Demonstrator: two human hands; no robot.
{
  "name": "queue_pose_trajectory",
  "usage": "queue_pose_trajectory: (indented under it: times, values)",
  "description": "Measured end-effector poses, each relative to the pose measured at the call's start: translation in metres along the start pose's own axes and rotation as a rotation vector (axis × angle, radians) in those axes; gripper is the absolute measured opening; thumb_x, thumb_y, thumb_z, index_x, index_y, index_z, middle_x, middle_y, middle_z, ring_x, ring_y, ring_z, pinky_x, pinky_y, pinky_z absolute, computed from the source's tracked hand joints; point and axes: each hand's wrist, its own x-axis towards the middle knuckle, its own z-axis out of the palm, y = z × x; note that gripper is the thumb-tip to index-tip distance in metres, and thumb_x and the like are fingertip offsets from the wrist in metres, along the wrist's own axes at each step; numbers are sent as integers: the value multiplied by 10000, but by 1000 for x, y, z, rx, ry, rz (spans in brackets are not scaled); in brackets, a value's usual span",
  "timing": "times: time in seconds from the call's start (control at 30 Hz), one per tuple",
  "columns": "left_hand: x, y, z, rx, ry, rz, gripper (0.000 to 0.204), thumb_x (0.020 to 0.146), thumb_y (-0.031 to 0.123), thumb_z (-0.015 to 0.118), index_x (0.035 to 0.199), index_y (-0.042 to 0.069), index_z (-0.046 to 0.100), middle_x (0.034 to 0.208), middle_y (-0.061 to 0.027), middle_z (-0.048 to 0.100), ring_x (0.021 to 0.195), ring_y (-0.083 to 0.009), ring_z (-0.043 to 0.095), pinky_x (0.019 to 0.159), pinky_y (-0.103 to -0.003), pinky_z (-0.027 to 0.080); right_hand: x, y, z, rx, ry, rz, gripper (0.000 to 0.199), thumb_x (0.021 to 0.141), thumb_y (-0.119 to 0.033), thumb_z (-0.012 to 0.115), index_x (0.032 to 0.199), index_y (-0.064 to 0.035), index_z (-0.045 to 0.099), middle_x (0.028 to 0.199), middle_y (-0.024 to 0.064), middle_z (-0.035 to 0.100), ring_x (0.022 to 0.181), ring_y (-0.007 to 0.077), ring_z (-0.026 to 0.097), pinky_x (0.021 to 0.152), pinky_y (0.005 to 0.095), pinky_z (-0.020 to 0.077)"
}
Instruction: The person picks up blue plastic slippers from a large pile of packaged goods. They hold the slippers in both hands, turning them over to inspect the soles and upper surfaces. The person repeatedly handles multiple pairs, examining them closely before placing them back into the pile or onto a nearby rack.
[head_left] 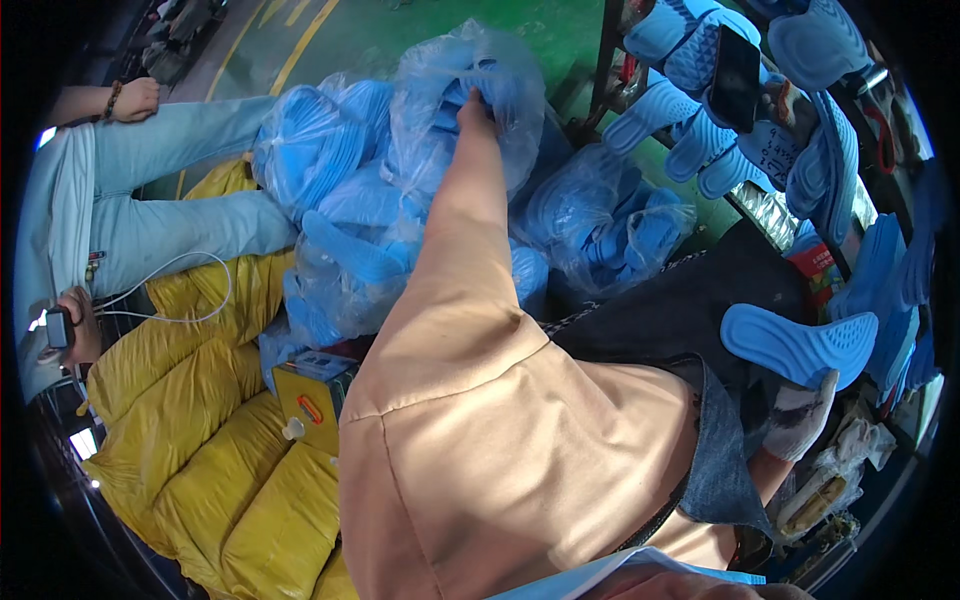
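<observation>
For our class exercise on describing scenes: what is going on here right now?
A person reaches the left hand into a clear plastic bag full of blue insoles, while the gloved right hand holds a single blue insole. More insoles hang on a rack. A seated person holding a phone sits beside yellow sacks.

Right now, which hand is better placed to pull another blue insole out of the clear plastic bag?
Left. The left hand is already reaching into the clear plastic bag among the insoles. The gloved right hand is off to the side, holding a blue insole.
</observation>
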Motion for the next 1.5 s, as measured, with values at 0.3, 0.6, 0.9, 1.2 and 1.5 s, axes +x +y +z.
queue_pose_trajectory:
  times: [0.3,0.6,0.9,1.2,1.5]
  values:
    - [-78,75,38,620,239,28,595,805,294,682,1232,-89,522,1158,-219,604,1010,-363,606,842,-476,494,-4,-2,6,-87,60,-68,475,978,-334,514,1275,34,484,1206,150,583,1072,280,565,940,413,430]
    - [-222,222,79,1473,-22,478,529,747,271,733,1137,-66,616,1029,-166,669,932,-235,636,780,-355,493,6,-6,-20,-34,-214,37,395,974,-324,522,1167,18,562,1030,113,636,902,223,594,825,347,465]
    - [-382,244,193,1513,-782,393,376,819,183,701,1131,-5,607,970,-21,645,890,-74,584,798,-230,465,0,-14,10,-249,-171,-154,459,972,-331,523,1265,21,492,1133,116,590,966,210,568,861,343,438]
    - [-464,103,326,1714,-1759,485,372,839,235,677,1114,-10,626,974,-53,653,898,-113,598,821,-252,473,-41,-58,159,-1303,-804,-1085,510,660,-109,747,1142,9,627,1369,198,475,1293,323,435,1054,400,360]
    - [-468,11,367,770,-1693,-412,643,928,471,562,1297,-48,471,1264,-149,564,1110,-211,605,964,-348,481,-16,-43,104,-456,-512,-418,522,809,-221,755,1237,7,561,1063,52,649,935,109,602,859,284,482]
